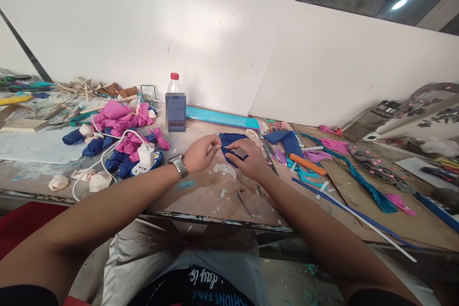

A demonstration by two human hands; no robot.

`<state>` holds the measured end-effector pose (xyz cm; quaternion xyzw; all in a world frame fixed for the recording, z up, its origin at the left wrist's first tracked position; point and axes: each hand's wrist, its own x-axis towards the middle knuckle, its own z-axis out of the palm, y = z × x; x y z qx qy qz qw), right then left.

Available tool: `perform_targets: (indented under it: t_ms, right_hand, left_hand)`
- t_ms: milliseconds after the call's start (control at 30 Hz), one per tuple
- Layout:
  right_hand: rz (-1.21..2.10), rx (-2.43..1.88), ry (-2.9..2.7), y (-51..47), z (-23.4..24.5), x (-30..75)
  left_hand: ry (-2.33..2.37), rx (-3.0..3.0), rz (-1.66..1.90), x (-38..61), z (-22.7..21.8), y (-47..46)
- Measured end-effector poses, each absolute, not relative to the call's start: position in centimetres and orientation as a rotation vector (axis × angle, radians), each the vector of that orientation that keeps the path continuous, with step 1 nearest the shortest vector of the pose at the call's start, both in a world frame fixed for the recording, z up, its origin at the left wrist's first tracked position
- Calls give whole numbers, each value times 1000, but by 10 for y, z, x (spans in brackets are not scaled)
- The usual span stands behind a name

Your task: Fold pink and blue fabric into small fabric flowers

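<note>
Over the middle of the table, my left hand (202,154) has its thumb and fingertips pinched together beside the dark blue cloth (229,138). What sits between those fingertips is too small to make out. Close by on the right, my right hand (249,158) curls thumb and forefinger around a part of the blue cloth, which shows above, between and below its fingers. A metal watch (178,166) is on the left wrist. Just right of my right hand lie scissors and other slim tools (267,150), partly hidden.
Left stand a white plug with cable (145,154) and piled pink (116,117) and blue cloth bundles. Behind are a red-capped bottle (174,85), a phone-like screen (175,112) and a turquoise strip (218,117). Right lie an orange cutter (307,164), a white stick (373,227) and cardboard (358,191).
</note>
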<state>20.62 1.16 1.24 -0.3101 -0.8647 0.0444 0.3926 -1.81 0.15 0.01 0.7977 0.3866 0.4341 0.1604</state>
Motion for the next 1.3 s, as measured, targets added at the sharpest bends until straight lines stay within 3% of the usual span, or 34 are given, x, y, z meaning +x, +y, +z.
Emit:
perform_targets:
  t_ms: [267, 667, 1300]
  right_hand:
    - [189, -862, -2253, 16, 7, 206]
    - [203, -856, -2261, 15, 6, 203]
    - [224, -818, -2274, 18, 2, 204]
  left_hand:
    - [1683, 2399, 868, -25, -1, 13]
    - [1929, 2468, 458, -10, 18, 14]
    - [2154, 2216, 451, -21, 20, 75]
